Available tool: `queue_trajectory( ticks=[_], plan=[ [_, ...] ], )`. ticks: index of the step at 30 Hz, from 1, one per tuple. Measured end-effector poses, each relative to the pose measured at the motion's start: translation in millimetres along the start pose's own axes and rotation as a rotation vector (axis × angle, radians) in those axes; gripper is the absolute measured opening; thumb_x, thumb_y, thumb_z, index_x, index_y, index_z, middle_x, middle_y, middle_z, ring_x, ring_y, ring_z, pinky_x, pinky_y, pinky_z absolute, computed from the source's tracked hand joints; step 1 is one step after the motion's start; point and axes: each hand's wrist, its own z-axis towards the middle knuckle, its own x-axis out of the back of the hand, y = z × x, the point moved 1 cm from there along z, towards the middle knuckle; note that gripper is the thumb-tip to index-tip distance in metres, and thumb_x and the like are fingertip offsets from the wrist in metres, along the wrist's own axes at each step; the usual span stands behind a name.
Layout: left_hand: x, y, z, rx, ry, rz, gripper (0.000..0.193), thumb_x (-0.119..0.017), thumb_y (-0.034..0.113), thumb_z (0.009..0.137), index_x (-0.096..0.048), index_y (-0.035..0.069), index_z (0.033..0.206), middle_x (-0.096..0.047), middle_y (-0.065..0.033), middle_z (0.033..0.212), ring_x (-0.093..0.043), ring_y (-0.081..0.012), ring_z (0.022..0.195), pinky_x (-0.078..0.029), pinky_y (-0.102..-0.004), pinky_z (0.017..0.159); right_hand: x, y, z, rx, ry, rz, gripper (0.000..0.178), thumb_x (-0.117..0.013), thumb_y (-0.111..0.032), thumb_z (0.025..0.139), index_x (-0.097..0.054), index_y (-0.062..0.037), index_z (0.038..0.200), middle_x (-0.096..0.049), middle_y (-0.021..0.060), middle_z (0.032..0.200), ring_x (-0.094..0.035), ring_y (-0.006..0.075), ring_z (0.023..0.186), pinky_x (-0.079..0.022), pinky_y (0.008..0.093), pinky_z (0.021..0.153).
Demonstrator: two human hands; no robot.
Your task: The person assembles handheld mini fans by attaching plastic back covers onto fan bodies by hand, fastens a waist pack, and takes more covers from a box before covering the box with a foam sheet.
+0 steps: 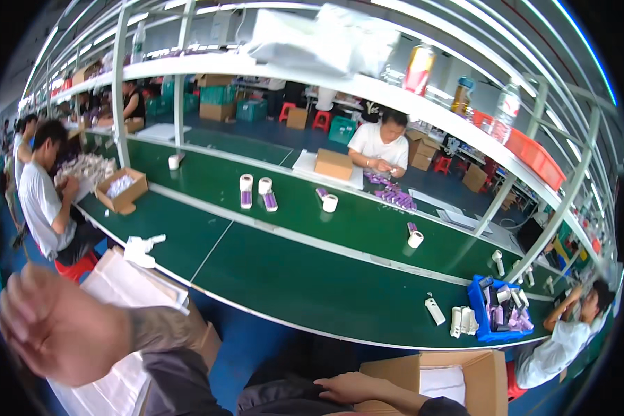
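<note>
My left hand (66, 326) is raised at the lower left, close to the camera and slightly blurred. Its fingers curl loosely into a fist, and nothing shows in them. Below and beside it lies white sheet material (121, 378) over a cardboard box (204, 340). My right hand (350, 387) rests on my dark-clothed lap, fingers stretched out and holding nothing visible. Just right of it stands an open cardboard box (489, 381) with a white lining. Small white plastic parts (140, 251) lie at the bench's near edge, beyond my left hand.
Along the green bench (291, 291) stand white and purple devices (246, 191). A blue bin (482, 329) of white and purple parts sits at right, beside white housings (463, 321). Co-workers sit at left (45, 187), across (381, 142) and at right (551, 350). Overhead runs a loaded shelf (312, 75).
</note>
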Motion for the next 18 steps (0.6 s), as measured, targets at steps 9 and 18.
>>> queue_trajectory(
  ticks=[9, 18],
  plan=[
    [-177, -124, -175, 0.229, -1.227, -0.127, 0.007, -0.066, 0.009, 0.087, -0.072, 0.007, 0.089, -0.071, -0.0051, 0.087, -0.067, -0.0193, 0.07, -0.051, -0.0274, 0.063, 66, 53, -78, 0.239, 0.61, 0.078, 0.041, -0.058, -0.025, 0.1, -0.058, -0.0121, 0.139, -0.074, 0.0096, 0.113, -0.07, 0.0351, 0.095, -0.055, 0.0408, 0.079],
    [-143, -226, -450, 1.072, -1.755, -0.068, 0.019, -0.064, 0.013, 0.094, -0.067, 0.006, 0.111, -0.07, -0.0029, 0.088, -0.063, -0.0196, 0.068, -0.049, -0.0297, 0.064, 65, 285, -95, -0.941, 1.394, -0.463, 0.037, -0.063, -0.014, 0.091, -0.063, -0.0085, 0.128, -0.064, 0.0106, 0.126, -0.061, 0.0327, 0.114, -0.051, 0.0423, 0.093]
  ],
)
